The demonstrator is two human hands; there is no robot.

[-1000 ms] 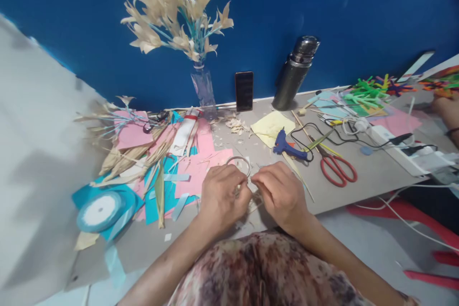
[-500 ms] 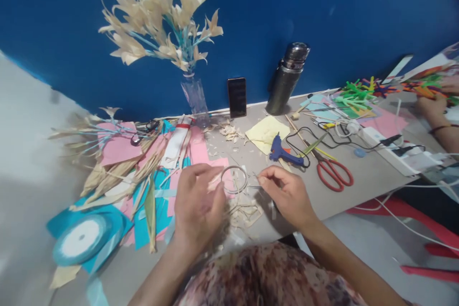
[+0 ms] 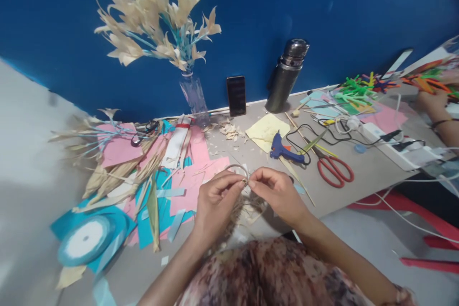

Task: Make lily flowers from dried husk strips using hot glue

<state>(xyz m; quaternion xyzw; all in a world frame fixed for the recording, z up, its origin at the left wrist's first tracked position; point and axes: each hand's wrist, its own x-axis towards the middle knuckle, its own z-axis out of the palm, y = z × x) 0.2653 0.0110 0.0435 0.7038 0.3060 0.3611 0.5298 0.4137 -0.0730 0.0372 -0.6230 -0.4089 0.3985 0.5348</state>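
Note:
A thin, plain ring (image 3: 234, 166) stands up between my hands over the table's front part. My left hand (image 3: 217, 203) is closed, its thumb and forefinger pinching the ring's near right side. Right beside those fingertips, my right hand (image 3: 278, 196) pinches too, meeting the ring at the same spot. A thin strand shows in its grip in the earlier picture; now the fingertips mostly hide it. Under the hands lie pale husk scraps (image 3: 251, 213). Pink paper (image 3: 201, 177) lies beyond my left hand, and a blue glue gun (image 3: 287, 150) lies past my right.
Red-handled scissors (image 3: 335, 172), black cable and a white power strip (image 3: 387, 146) lie to the right. A flask (image 3: 287, 76), phone (image 3: 236, 95) and vase (image 3: 194, 98) of husk flowers stand along the wall. A ribbon roll (image 3: 86, 239) sits left. Another person's hand (image 3: 432, 103) works far right.
My hands have come together. My left hand has gone from loosely cupped beside the ring to pinching it, and my right hand has moved left to the ring's edge.

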